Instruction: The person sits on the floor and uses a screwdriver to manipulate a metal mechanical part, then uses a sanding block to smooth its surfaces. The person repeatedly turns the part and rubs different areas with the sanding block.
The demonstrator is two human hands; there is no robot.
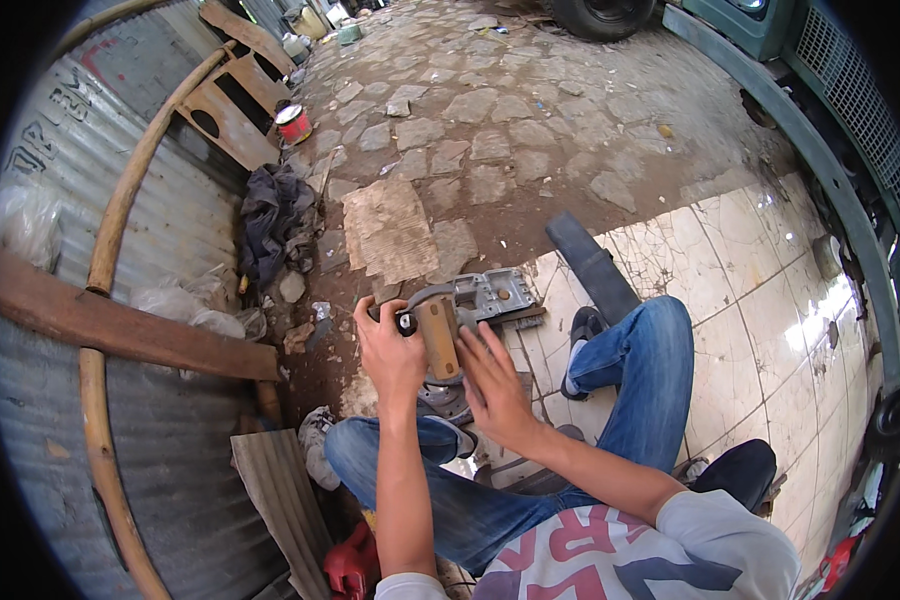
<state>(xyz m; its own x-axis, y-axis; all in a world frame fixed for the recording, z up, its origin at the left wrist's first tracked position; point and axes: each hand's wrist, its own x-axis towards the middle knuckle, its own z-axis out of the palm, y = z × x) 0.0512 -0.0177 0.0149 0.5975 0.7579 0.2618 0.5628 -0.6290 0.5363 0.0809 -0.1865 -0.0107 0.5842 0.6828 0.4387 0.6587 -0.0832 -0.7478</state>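
Observation:
In front of my crossed legs is a tan block (437,338) with slots in its face, set against a grey ribbed metal part (495,291). I cannot make out what kind of device they belong to. My left hand (390,350) is closed at the block's left side, its thumb and fingers curled round a black round part (407,323). On the other side my right hand (497,390) lies with fingers stretched out along the block's right edge, touching it. Below the block sits a rounded grey metal piece (444,400), partly hidden by my hands.
A dark flat bar (592,265) lies on the white tiles (730,260). Flattened cardboard (388,230) is on the ground ahead. Corrugated metal sheeting (170,430) and a wooden beam (130,312) bound the left; a vehicle's bumper (810,130) the right. A red container (353,565) stands low left.

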